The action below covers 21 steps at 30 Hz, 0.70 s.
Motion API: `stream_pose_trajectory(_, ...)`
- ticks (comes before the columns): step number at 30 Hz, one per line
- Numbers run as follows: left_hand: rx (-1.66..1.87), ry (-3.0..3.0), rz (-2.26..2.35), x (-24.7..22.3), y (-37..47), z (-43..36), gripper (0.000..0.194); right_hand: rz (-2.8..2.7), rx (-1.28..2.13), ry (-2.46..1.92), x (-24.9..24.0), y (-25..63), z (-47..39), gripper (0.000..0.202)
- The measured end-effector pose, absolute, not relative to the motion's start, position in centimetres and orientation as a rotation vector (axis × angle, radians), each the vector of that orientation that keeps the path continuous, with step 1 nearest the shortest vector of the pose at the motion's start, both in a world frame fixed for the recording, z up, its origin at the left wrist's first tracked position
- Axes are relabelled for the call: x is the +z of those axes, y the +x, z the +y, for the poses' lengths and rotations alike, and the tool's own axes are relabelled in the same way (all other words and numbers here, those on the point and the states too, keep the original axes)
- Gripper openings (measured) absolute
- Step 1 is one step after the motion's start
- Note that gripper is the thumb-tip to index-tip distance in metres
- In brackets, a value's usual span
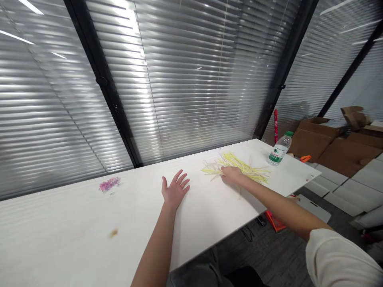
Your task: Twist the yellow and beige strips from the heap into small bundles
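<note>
A loose heap of thin yellow and off-white strips lies spread on the right part of the white table. My right hand reaches in at the heap's left end, its fingers closed on some of the strips; the fingertips are partly hidden. To the left of the heap, my left hand holds nothing, palm turned up and fingers spread. It rests at or just above the tabletop, apart from the strips.
A water bottle with a green cap stands on the table's right end. A pink-purple patch and a brown stain mark the left side. Window blinds rise behind; cardboard boxes sit beyond the right edge.
</note>
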<state>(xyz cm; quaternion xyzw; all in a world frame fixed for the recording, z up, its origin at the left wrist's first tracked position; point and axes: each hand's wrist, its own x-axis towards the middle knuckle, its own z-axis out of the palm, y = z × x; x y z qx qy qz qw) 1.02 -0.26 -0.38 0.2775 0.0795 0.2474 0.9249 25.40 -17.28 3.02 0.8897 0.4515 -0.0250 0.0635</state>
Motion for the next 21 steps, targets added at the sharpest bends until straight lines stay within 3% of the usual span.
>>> stream_pose_trajectory(12,0.507,0.588,0.172,-0.2,1.1,-0.4,0.076,0.920,-0.104,2.841,6.3,26.9,-20.5,0.037)
stream_pose_trajectory(21,0.467,0.632,0.222,-0.1,1.2,-0.5,0.061,1.141,0.196,2.934,9.3,20.8,-17.5,0.041)
